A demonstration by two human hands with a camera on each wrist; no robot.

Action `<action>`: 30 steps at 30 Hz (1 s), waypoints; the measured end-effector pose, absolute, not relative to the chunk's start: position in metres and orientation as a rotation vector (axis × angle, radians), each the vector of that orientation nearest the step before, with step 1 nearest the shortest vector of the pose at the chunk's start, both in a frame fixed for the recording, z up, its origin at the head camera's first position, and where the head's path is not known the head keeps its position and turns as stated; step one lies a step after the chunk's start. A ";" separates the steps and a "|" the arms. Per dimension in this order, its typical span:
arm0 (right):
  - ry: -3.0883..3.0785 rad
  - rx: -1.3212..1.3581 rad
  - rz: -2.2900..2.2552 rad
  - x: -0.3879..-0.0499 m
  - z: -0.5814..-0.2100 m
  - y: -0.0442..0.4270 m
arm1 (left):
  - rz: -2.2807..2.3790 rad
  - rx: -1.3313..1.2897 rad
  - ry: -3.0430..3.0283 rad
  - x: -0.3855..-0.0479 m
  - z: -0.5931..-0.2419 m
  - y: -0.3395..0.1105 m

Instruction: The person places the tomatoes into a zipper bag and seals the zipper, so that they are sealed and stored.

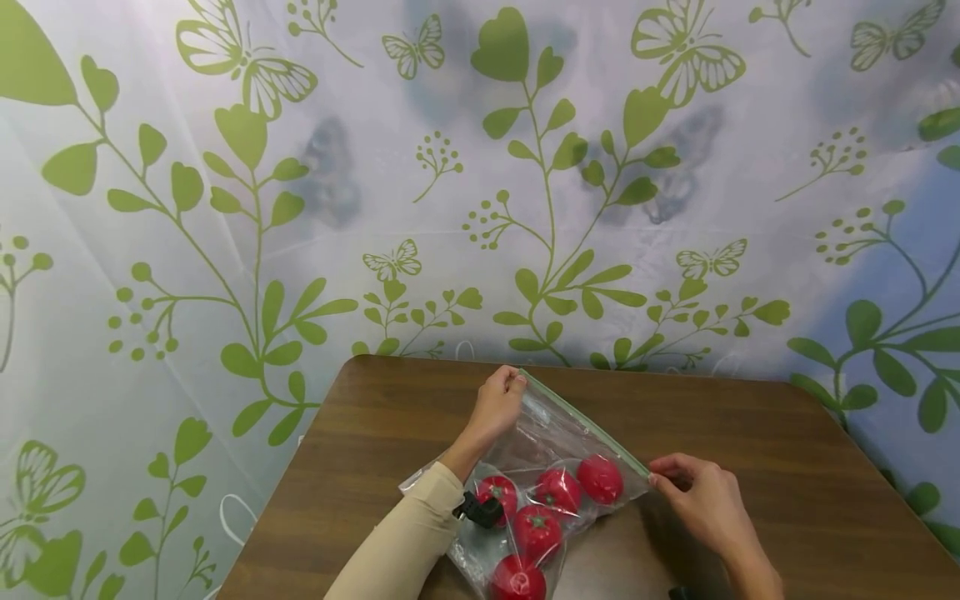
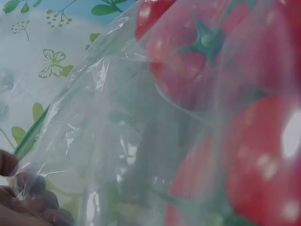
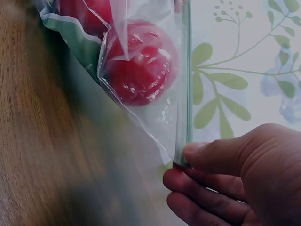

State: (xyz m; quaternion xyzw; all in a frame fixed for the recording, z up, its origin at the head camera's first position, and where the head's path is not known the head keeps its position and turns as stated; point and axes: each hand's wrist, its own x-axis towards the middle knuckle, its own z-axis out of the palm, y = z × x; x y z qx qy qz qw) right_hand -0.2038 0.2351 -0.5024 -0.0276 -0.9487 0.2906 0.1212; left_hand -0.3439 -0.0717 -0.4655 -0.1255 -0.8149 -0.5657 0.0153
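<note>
A clear zip bag with a green zip strip along its top edge holds several red tomatoes. My left hand pinches the far left end of the strip. The right hand pinches the other end of it between thumb and finger. In the right wrist view, the thumb of the right hand presses on the corner beside the zip strip. The left wrist view shows the tomatoes close up through the plastic, with the left hand at the bag's corner.
The bag is over a brown wooden table with rounded corners. Behind it hangs a pale curtain printed with green leaves and butterflies. A white cord loop shows left of the table. A black wrist device is on the left sleeve.
</note>
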 end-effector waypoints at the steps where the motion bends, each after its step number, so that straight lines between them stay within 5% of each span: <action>1: -2.775 -0.094 0.852 -0.205 -0.503 0.236 | -1.762 -0.384 -2.557 -0.344 -0.465 -0.071; 30: -2.774 -0.178 0.868 -0.227 -0.513 0.238 | -1.638 -0.322 -2.876 -0.349 -0.475 -0.095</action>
